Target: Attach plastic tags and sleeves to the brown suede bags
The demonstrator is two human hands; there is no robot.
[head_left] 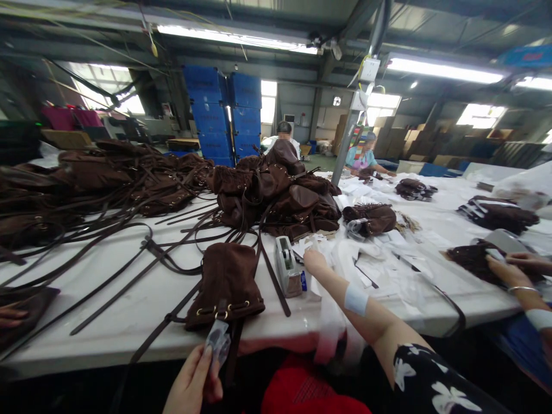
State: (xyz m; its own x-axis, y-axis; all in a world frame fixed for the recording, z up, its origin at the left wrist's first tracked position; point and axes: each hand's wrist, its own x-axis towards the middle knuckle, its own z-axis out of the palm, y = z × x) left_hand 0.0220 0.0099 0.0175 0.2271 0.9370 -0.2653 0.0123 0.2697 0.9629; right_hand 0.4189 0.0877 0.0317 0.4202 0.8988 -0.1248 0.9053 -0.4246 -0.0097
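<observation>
A dark brown drawstring bag [230, 273] with gold eyelets lies on the table in front of me, its eyelet edge towards me. Below that edge, my left hand [196, 376] pinches a crumpled clear plastic wrapping [218, 340] that hangs by the bag's strap. My right hand [315, 262] reaches forward over small white paper slips [321, 238], just right of a grey tape dispenser [285, 267]. Its fingers are curled down, and what they hold, if anything, is hidden.
Heaped brown bags [293, 201] stand behind, with long straps [116, 270] trailing left. A grey post [345, 146] rises from the table. At right, a co-worker's hands [513, 270] handle another bag; another person's hand [11, 316] shows at the left edge.
</observation>
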